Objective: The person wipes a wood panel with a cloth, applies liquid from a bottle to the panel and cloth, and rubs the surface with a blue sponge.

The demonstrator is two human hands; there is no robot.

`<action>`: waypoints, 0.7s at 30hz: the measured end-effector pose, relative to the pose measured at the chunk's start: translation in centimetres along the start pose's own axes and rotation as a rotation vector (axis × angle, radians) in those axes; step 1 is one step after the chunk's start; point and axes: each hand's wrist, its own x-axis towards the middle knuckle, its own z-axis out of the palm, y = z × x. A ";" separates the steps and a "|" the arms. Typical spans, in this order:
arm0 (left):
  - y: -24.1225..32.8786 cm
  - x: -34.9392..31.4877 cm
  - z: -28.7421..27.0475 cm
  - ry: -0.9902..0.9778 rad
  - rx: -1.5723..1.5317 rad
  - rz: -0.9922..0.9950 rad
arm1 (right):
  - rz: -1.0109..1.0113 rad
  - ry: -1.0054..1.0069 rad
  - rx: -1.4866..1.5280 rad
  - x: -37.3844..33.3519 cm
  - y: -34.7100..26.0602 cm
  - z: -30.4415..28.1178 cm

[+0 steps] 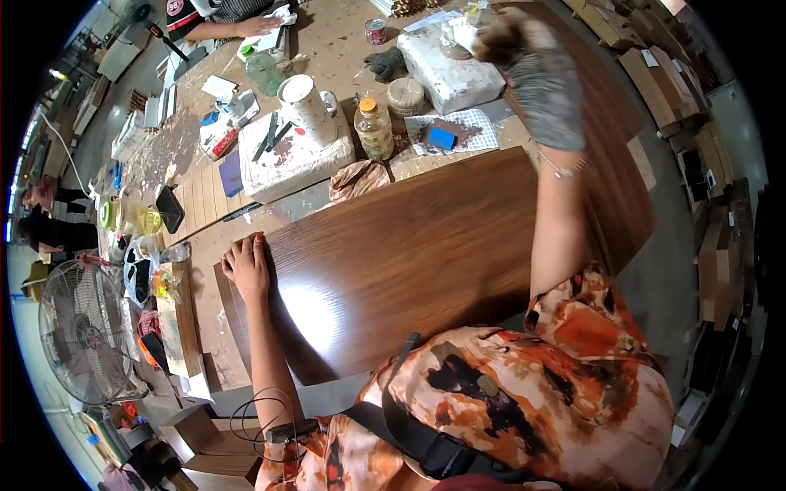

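Patterned shirt (491, 393): placed nearest, beside the board's near edge; little room is left between them.
Brown board (409, 245): laid lengthwise before the person; its top is left bare between the two arms, marked by one bright glare.
Left hand (248, 266): laid bare on the board's far left corner, fingers spread, nothing gripped.
Crumpled cloth (359, 180): set against the board's far edge, where room is narrowed.
Jar (374, 135): stood upright behind the cloth, topped with an orange lid.
Blue block (443, 138): rested on checked paper (476, 129), just beyond the same edge.
Brown panels (618, 176): placed to the right, partly hidden by the forearm; open floor (686, 213) is seen past their outer edge.
Right hand (536, 69): gloved in grey, held beside a white bundle (460, 37); blurred, so whether anything is gripped cannot be told.
White slab (458, 78): placed below that bundle.
Co-worker's hand (258, 26): seen at the table's (327, 49) far side.
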 end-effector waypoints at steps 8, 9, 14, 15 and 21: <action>0.2 -0.1 0.1 0.008 0.054 0.003 | 0.533 -0.751 -1.690 -2.8 25.8 -3.7; 1.2 0.1 -0.3 -0.005 0.034 0.007 | 0.612 -0.607 -1.630 -3.8 28.2 -5.0; 0.7 0.0 0.7 0.008 0.085 -0.039 | 0.748 -0.388 -1.569 -3.9 30.3 -4.5; 1.5 0.6 0.5 -0.002 0.073 -0.032 | 0.760 -0.367 -1.579 -3.3 30.3 -6.9; 0.5 -0.2 0.0 0.000 0.082 -0.064 | 0.493 -0.131 -0.876 -2.5 22.0 -17.6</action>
